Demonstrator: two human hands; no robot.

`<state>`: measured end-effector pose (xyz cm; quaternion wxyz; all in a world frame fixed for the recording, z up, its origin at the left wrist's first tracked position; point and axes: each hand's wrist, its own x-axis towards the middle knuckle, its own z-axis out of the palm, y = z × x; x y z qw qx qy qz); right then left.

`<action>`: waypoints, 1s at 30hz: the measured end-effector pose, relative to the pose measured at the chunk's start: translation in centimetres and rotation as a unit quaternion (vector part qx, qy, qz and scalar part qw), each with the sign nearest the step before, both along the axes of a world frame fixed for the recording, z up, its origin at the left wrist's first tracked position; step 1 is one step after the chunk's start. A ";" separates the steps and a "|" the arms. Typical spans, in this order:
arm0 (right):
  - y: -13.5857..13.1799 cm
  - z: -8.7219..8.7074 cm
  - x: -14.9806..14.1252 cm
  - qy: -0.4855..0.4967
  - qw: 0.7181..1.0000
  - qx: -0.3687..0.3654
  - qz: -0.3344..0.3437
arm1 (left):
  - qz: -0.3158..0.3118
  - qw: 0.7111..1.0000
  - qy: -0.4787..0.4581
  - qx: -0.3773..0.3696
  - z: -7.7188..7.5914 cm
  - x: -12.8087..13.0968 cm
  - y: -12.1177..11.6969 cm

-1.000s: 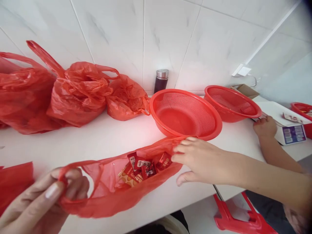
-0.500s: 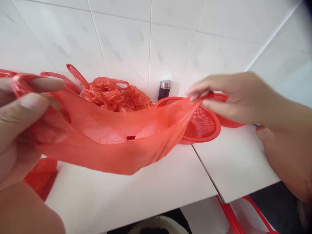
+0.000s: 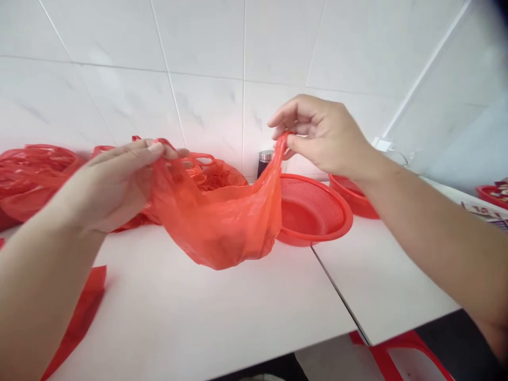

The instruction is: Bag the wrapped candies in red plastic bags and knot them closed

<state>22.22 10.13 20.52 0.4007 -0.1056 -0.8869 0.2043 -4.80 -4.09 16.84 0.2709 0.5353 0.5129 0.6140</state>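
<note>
I am holding the bag point(image 3: 222, 227) by its two sides: my left hand point(image 3: 115, 185) is closing its fingers on one handle, and my right hand point(image 3: 329, 140) is pinching the other top corner. The bag is hanging over the bench point(image 3: 222, 317), in front of the basket point(image 3: 346, 219); whether they are touching, I cannot tell. The right pinch is taking only a little plastic, so this corner could slip and the bag could tip to that side. If my hands are pulling too strongly apart, the thin film could tear near the handles.
</note>
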 end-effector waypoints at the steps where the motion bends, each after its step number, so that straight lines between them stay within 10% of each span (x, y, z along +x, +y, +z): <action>1: -0.4 0.0 -0.9 0.013 0.999 -0.023 0.033 | -0.056 0.998 -0.020 -0.015 0.0 0.4 0.2; 9: -3.9 -1.9 -8.2 -0.029 0.951 -0.146 0.270 | -0.212 0.933 0.135 -0.256 -1.3 4.7 0.8; 15: -2.9 -6.0 -8.4 -0.016 0.970 -0.199 0.140 | -0.107 0.956 0.022 -0.270 -2.6 3.7 0.8; 21: -5.9 -9.3 -6.4 0.033 0.976 -0.197 0.091 | -0.170 0.957 0.008 -0.235 -3.5 1.9 0.3; 25: -8.0 -10.2 -5.2 0.029 0.982 -0.149 0.112 | -0.199 0.951 0.122 -0.205 -3.2 1.3 -0.5; 30: -4.9 -12.0 -7.7 0.095 0.945 -0.298 0.099 | -0.094 0.934 0.285 -0.194 -3.9 2.0 -0.6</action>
